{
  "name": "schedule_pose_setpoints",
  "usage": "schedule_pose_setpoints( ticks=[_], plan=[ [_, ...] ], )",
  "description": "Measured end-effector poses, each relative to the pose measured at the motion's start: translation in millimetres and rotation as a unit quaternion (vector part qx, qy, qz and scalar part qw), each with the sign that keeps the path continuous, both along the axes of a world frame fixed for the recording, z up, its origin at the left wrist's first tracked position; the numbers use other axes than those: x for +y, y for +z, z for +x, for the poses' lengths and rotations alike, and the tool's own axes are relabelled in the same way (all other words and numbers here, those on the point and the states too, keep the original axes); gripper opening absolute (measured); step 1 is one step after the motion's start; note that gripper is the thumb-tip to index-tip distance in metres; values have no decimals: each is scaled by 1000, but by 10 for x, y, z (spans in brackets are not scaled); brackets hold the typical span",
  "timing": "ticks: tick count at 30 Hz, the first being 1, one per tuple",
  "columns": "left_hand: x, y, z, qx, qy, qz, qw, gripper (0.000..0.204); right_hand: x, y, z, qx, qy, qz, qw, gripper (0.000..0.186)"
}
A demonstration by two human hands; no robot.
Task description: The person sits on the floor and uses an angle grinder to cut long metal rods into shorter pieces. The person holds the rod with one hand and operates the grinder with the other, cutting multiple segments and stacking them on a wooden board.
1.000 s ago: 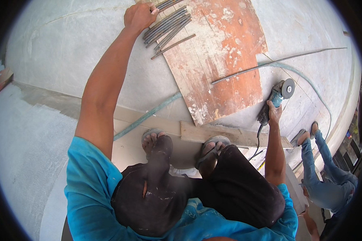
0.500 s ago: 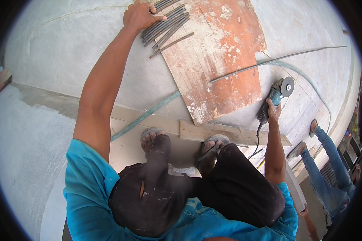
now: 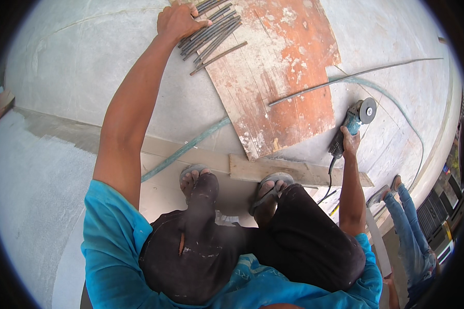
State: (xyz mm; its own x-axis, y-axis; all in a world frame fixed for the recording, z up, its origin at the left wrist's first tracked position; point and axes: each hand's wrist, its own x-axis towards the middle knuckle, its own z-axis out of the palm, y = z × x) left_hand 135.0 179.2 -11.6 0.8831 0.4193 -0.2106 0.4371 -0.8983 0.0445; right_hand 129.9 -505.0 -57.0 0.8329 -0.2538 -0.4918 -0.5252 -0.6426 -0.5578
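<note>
My left hand (image 3: 176, 23), at the top left with its arm stretched far forward, grips the ends of a pile of short steel rods (image 3: 215, 34). Its thumb lies across them; part of the fingers is hidden. One short rod (image 3: 219, 57) lies apart, just nearer to me. My right hand (image 3: 350, 141) is wrapped round the body of a teal and black angle grinder (image 3: 353, 121), its disc facing up. Left of the grinder, a long thin rod (image 3: 340, 86) lies across a worn wooden board (image 3: 288, 72) with patchy orange paint.
A narrow plank (image 3: 294, 171) lies along the floor step in front of my sandalled feet. A greenish hose (image 3: 188, 148) runs under the board and curves off right. A power cord (image 3: 330, 177) hangs from the grinder. Another person in jeans (image 3: 404, 221) is at the right.
Both my hands keep almost the same place and hold. At the right, the other person has shifted, and their legs are now closer together.
</note>
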Motion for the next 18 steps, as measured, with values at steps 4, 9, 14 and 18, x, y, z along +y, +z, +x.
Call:
schedule_pose_setpoints(
  ticks=[4, 9, 14, 18],
  plan=[
    [-6, 22, 25, 7, -3, -3, 1000, 57, 48, 43, -17, -8, -6, 2, 1000, 48],
    [-9, 22, 24, 6, -4, -2, 1000, 44, 66, 49, -10, -2, -1, -26, 1000, 49],
    [3, -2, 42, 22, 8, -27, 999, 42, 10, 13, -20, -7, -2, -3, 1000, 49],
    [-1, 0, -3, -1, -8, -14, 1000, 56, 25, 10, -21, -8, -2, 2, 1000, 48]
  ],
)
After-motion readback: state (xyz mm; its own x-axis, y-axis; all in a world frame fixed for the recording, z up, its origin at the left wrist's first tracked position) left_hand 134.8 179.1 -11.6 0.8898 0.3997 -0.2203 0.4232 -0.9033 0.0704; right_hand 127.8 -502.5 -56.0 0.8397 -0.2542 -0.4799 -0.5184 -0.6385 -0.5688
